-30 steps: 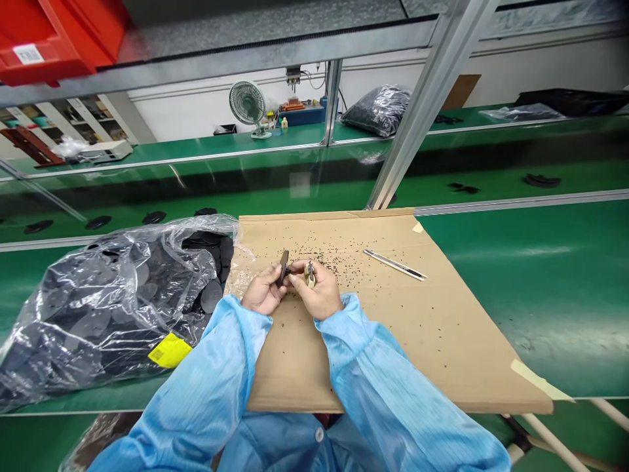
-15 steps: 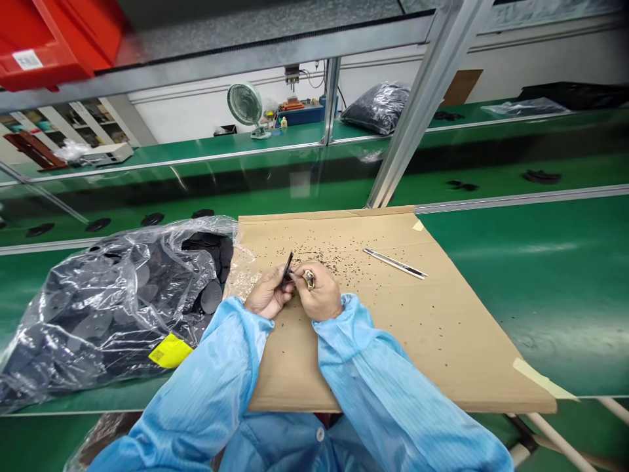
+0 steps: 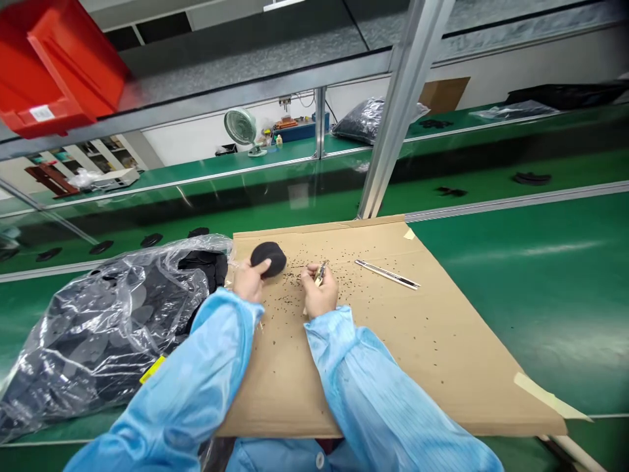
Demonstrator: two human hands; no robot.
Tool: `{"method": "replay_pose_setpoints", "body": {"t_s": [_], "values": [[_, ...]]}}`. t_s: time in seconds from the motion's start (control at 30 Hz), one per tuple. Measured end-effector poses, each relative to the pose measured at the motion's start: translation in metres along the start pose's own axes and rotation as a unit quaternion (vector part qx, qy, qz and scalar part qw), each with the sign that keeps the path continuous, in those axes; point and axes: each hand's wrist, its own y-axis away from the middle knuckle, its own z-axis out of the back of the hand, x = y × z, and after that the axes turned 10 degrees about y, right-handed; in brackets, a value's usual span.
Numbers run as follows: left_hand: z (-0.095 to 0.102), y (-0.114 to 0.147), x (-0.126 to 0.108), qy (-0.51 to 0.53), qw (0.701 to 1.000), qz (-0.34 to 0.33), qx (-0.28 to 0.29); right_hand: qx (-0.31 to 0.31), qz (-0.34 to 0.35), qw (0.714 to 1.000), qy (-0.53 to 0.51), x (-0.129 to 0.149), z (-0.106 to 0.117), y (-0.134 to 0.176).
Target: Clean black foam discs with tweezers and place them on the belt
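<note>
The green worktop (image 3: 515, 262) carries everything; the cardboard sheet (image 3: 466, 387) on it likely catches scatter, and the tape (image 3: 550, 396) at the sheet's near right corner probably stops it sliding. Just beside the sheet's left edge lies a clear bag (image 3: 98, 341) of black pieces, seemingly placed for a short reach. Above the sheet's far left part, the left hand (image 3: 248, 282) pinches a black disc (image 3: 271, 257) by its edge, fingers leaving most of its face uncovered. Over the sheet's far middle, the right hand's (image 3: 322, 298) fingers curl around a small pale tool (image 3: 320, 274), apparently leaving its metal end free. A slim cutter-like tool (image 3: 387, 274) lies on the sheet's far right part, out of the hands' way. Dark specks (image 3: 285, 301) dot the sheet, thickest around the hands.
</note>
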Motion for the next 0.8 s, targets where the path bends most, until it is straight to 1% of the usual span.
{"method": "replay_pose_setpoints", "body": {"t_s": [0.03,0.07,0.1,0.13,0.17,0.2,0.23,0.27,0.33,0.4,0.5,0.57,0.63,0.73,0.8], "values": [[-0.004,-0.017,-0.007,-0.081,0.995,-0.061,-0.017,0.003,-0.007,1.0,-0.002,-0.001,-0.001,0.0],[-0.009,-0.035,-0.015,-0.171,0.976,-0.131,-0.041,0.008,-0.012,1.0,-0.002,-0.001,-0.001,0.0],[-0.014,-0.054,-0.023,-0.259,0.945,-0.195,-0.049,0.015,-0.015,1.0,-0.003,0.0,-0.001,0.0],[-0.02,-0.071,-0.029,-0.335,0.907,-0.249,-0.053,0.021,-0.017,1.0,-0.003,0.0,-0.001,0.001],[-0.025,-0.087,-0.034,-0.398,0.87,-0.288,-0.048,0.023,-0.02,1.0,-0.004,0.001,0.0,0.001],[-0.031,-0.101,-0.037,-0.446,0.841,-0.305,-0.038,0.023,-0.025,0.999,-0.005,0.002,0.0,0.002],[-0.037,-0.111,-0.037,-0.482,0.82,-0.308,-0.028,0.02,-0.03,0.999,-0.009,0.003,0.0,0.002],[-0.044,-0.119,-0.035,-0.507,0.807,-0.303,-0.016,0.018,-0.037,0.999,-0.014,0.003,0.0,0.002],[-0.058,-0.128,-0.022,-0.534,0.798,-0.279,0.018,0.01,-0.052,0.998,-0.025,0.004,-0.001,0.003],[-0.075,-0.13,-0.003,-0.542,0.798,-0.255,0.07,0.0,-0.066,0.997,-0.038,0.004,-0.002,0.004],[-0.112,-0.13,0.025,-0.534,0.804,-0.218,0.146,-0.012,-0.084,0.995,-0.061,0.007,-0.001,0.008],[-0.144,-0.133,0.041,-0.526,0.809,-0.199,0.171,-0.028,-0.094,0.991,-0.092,0.012,0.003,0.01],[-0.179,-0.138,0.054,-0.52,0.811,-0.187,0.195,-0.063,-0.105,0.984,-0.126,0.018,0.009,0.011],[-0.234,-0.148,0.073,-0.514,0.803,-0.182,0.242,-0.112,-0.122,0.975,-0.151,0.023,0.016,0.009],[-0.265,-0.156,0.087,-0.516,0.796,-0.185,0.256,-0.13,-0.145,0.969,-0.152,0.021,0.016,0.008]]}}
